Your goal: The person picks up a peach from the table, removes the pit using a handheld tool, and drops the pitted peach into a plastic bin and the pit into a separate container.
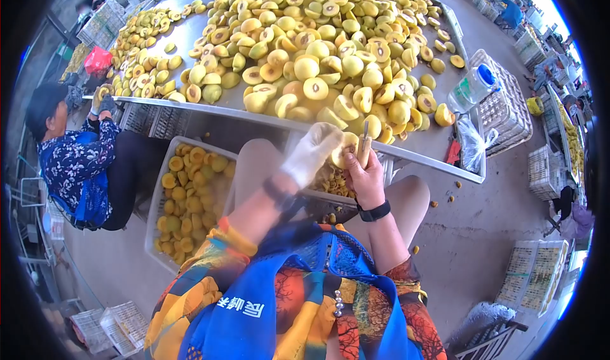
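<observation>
My left hand (318, 149), in a white glove, has its fingers closed on a yellow halved fruit (344, 150) at the table's front edge. My right hand (366, 177), bare with a dark wristband, is wrapped round a thin metal tool (365, 138) that stands upright beside the fruit. Beyond both hands, a large heap of halved yellow fruit (316, 88) lies on the metal table (244, 113). Beneath my hands sits a container of small fruit scraps (330, 181), partly hidden by my hands and the table edge.
At my left stands a white crate (154, 223) of pitted fruit halves. A co-worker (76, 150) sits beyond it at the table. To the right are a clear jar with a blue lid (473, 88), a plastic bag (473, 145), a red-handled object (453, 152) and a crate (508, 115).
</observation>
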Demonstrator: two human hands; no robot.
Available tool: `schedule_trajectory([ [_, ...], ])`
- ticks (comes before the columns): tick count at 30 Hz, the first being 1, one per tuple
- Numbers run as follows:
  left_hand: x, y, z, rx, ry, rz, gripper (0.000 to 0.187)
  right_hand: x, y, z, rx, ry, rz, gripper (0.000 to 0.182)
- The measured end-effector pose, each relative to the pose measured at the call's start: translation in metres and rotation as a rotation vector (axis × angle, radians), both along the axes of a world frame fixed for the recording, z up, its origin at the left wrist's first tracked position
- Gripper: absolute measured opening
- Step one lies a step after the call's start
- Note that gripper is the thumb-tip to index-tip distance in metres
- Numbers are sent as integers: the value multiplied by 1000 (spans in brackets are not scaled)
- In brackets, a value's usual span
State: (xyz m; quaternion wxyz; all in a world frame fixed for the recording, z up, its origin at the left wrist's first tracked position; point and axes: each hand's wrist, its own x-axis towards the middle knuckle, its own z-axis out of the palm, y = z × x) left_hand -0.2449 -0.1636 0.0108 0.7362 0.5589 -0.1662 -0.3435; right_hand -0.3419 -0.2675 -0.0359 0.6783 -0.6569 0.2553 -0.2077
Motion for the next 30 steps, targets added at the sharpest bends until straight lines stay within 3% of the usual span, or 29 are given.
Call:
schedule_trajectory([
  [2,1,7,-3,52,119,-51,35,-1,6,-3,84,-12,51,24],
  [3,3,11,-6,90,184,-100,40,0,14,6,77,75,32,31],
  [5,2,10,-5,54,293,-32,41,9,13,-18,-563,-163,-87,38],
  [8,14,7,-34,31,496,127,38,1,22,15,-479,234,-79,43],
  [12,25,16,-48,8,364,198,38,-4,28,22,-560,440,75,36],
  [15,26,20,-48,-76,346,196,34,-2,38,8,-550,333,138,31],
  [16,25,20,-49,-105,345,213,31,0,42,13,-650,292,152,26],
  [23,15,15,-41,-123,223,265,29,4,48,-4,-495,482,164,24],
  [30,10,11,-54,-89,144,237,26,2,59,15,-457,490,221,21],
])
